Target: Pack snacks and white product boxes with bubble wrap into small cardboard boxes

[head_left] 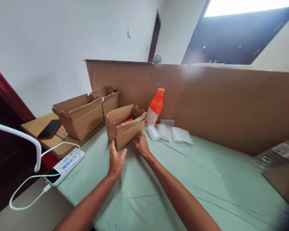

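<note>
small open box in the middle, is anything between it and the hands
Nothing visible does. The left hand and right hand are already at the front of the small open box, on the bare green cloth.

White walls (62, 38), dark doorway (154, 35), bright window (245, 6).

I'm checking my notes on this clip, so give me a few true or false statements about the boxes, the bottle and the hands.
1. Both hands touch the nearest box. True: the left hand is at its near corner, the right hand at its base.
2. The bottle is blue. False: it is orange with an orange cap.
3. That box is closed. False: it is open on top, with something red inside.
4. A phone lies on flat cardboard at the left. True.
5. The packets sit inside a box. False: they lie on the green cloth beside the bottle.
</note>
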Tool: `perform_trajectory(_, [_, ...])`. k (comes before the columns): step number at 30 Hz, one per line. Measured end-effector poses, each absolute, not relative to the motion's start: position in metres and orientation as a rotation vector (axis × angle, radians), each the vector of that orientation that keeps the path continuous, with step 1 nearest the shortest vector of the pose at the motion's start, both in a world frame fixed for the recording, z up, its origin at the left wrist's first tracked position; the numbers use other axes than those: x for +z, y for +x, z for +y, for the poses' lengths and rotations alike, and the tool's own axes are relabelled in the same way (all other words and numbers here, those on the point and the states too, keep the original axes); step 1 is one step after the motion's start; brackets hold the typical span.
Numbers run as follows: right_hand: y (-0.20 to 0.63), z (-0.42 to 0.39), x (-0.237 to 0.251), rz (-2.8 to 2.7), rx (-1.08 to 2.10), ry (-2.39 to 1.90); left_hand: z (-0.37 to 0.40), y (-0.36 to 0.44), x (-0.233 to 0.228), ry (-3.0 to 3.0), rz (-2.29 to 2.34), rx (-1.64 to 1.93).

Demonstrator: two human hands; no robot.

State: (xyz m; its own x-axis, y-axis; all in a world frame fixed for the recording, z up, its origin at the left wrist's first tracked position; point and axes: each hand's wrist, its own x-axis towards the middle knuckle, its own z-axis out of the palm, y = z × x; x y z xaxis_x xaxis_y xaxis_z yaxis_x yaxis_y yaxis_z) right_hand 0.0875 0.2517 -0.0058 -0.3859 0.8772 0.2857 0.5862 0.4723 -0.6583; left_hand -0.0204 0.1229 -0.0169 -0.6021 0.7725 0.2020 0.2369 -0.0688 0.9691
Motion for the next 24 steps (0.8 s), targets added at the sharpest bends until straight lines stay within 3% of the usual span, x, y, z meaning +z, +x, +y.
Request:
perform_trajectory(12, [0.016, 0.349, -0.004, -2.378, 0.479, -1.434, 0.251, -0.073, -0.036, 1.143, 1.917, 1.639])
perform_trajectory(24, [0.008, 0.34, -0.019, -2.505, 0.151, -1.367, 0.266, -0.1, -0.06, 1.291, 1.905, 1.599])
